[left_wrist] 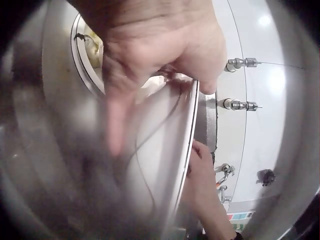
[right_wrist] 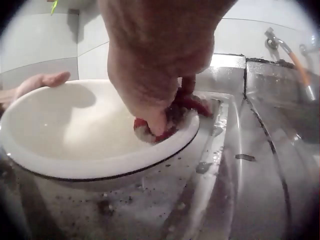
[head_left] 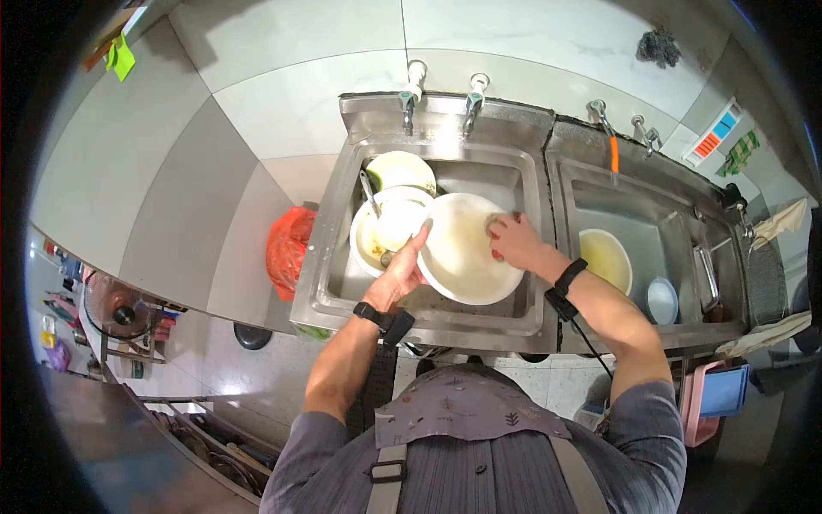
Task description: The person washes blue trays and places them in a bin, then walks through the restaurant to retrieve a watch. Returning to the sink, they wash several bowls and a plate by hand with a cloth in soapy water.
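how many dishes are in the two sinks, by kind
large bowl, held over left sink: 1
plates stacked in left sink: 2
bowls in right sink: 2
total: 5

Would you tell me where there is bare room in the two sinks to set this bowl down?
The right sink has bare floor behind its yellow bowl and small bowl. The left sink is crowded with stacked dishes; only its back right corner is bare.
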Demonstrator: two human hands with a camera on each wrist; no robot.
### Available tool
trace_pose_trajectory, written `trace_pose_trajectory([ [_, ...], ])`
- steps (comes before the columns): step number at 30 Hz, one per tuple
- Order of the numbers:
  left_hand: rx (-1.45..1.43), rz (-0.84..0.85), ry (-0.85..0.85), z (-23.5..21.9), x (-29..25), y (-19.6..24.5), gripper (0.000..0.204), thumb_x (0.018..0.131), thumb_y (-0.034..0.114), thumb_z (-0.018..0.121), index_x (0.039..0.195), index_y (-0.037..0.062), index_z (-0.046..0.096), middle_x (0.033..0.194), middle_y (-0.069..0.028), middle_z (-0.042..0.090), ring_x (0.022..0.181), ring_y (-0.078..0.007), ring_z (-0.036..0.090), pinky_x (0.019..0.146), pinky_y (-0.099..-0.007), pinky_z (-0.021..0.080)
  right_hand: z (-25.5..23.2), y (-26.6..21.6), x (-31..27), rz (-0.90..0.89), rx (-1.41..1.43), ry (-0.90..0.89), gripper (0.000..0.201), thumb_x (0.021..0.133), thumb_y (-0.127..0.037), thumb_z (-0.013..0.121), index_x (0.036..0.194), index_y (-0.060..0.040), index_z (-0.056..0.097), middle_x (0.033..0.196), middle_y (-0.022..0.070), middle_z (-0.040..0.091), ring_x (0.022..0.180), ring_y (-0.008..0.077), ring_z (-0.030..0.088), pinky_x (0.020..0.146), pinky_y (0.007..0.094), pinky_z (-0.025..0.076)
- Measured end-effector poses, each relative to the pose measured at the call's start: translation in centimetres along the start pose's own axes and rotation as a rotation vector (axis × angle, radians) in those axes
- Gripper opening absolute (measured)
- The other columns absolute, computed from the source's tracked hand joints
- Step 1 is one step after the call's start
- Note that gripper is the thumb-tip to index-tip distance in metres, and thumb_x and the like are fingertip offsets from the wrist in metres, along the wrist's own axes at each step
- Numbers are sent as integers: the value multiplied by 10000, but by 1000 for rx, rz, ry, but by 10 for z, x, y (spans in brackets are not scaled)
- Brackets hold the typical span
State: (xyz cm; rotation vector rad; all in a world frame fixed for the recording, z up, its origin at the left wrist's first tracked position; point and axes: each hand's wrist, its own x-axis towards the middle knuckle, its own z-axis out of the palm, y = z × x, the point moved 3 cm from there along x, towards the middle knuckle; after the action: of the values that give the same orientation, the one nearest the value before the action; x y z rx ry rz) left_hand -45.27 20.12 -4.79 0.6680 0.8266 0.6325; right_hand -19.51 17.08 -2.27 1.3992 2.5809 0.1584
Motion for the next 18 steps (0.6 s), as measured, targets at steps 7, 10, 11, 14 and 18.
trace_pose_trajectory([
  [7,29,12,-78,3,12,-9,709,1027,562,547,1567,167,313,1377,-81,607,1102,-257,710,735,-483,660,-35,9,60,102,127,578,378,847,-148,664,1215,-84,603,1265,103,564,1230,322,541,996,431,506],
  [10,31,-15,-110,7,13,-11,693,1033,511,564,1573,174,289,1367,-84,603,1133,-265,696,748,-494,658,-47,-21,86,-57,128,612,427,829,-147,687,1240,-81,592,1282,111,572,1257,324,544,986,427,520],
  [11,33,-12,-109,12,6,-8,693,1033,511,564,1573,174,289,1367,-84,603,1133,-265,696,748,-494,658,-52,-30,89,-185,154,638,418,815,-151,705,1212,-79,599,1265,116,585,1252,313,552,971,435,526],
  [14,-30,-5,-68,18,-4,-5,542,1033,418,611,1487,160,468,1339,-47,653,1161,-203,681,870,-410,637,-60,-32,89,-205,199,575,359,821,-186,715,1151,-84,617,1233,102,611,1224,302,578,933,455,537],
  [18,0,17,-24,6,-7,-9,574,1031,351,618,1530,168,400,1363,-70,623,1152,-218,687,868,-418,645,-24,1,92,56,202,429,291,846,-225,717,1104,-110,643,1211,84,638,1171,307,619,893,477,544],
])
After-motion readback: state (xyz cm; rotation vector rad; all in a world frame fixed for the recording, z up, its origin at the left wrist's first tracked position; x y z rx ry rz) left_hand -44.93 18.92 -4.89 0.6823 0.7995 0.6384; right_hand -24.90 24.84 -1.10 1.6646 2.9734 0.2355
